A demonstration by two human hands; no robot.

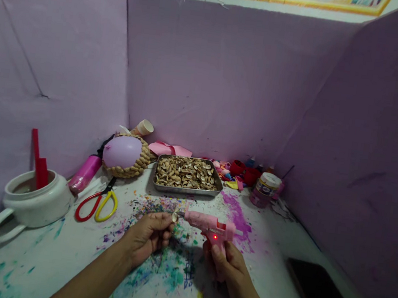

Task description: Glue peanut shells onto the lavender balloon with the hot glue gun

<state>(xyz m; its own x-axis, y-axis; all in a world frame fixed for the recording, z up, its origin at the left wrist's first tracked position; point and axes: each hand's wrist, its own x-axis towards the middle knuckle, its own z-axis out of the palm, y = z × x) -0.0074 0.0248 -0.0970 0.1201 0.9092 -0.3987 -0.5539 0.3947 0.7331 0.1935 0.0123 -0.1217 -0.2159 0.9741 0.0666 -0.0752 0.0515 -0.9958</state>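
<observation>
Shell [174,218], one, pinched in left grip [150,235], just left of nozzle [181,214]; contact unclear. Gun [204,220], one, handle wrapped by right grip [224,262], long axis left-right. Left grip nearer shell. Beyond grips: one tray [186,191], heaped shells [186,173] uncountable. Left of left grip: one scissors [91,207], one pot [38,213].

Your white table [41,258] is splashed with paint — a purple streak [236,215] lies right of centre, blue-green blots nearer you. To your left stand a white handled pot [38,213], a pink bottle [86,173] and red-and-yellow-handled scissors [107,189]. A metal tray [186,191] sits farther back, with a lidded jar [265,189] off to its right — and a dark flat slab [326,297] lies at your near right.
</observation>
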